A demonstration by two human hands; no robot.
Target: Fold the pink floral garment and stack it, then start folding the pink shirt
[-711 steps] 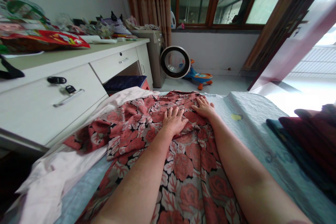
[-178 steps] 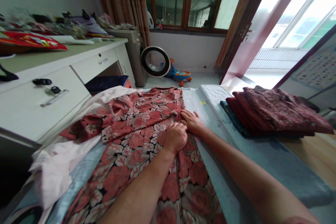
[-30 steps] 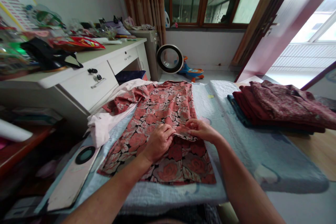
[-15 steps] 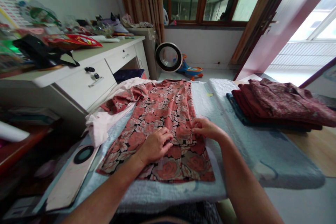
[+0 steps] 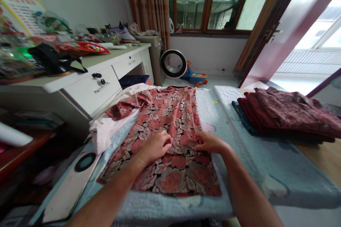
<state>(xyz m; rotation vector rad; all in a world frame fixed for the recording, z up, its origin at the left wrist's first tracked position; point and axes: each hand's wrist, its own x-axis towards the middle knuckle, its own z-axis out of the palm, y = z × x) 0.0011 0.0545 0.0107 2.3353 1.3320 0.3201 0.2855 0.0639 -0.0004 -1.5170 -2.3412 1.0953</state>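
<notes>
A floral blouse (image 5: 170,113) in coral, grey and black lies spread over a pale blue cloth (image 5: 210,113), one sleeve folded out to the left. My left hand (image 5: 157,146) rests on its lower middle, fingers curled in and pinching the fabric. On the blouse's right side, my right hand (image 5: 209,142) grips a bit of fabric between thumb and fingers. A crosswise fold runs between the two hands, and the hem lies flat nearer to me. Under the sleeve shows a pale pink garment (image 5: 102,131).
Folded dark red and teal clothes (image 5: 287,113) are stacked at the right. A white board-like item with a dark ring (image 5: 71,184) lies at the left edge. Beyond stand a cluttered white desk (image 5: 96,88), a washer with its round door (image 5: 173,64) open, and a blue-orange ride-on toy (image 5: 195,76).
The view has tilted up slightly, so everything sits lower in the picture. My right hand's fingers have drawn closer together on the blouse. My left hand has shifted slightly left.
</notes>
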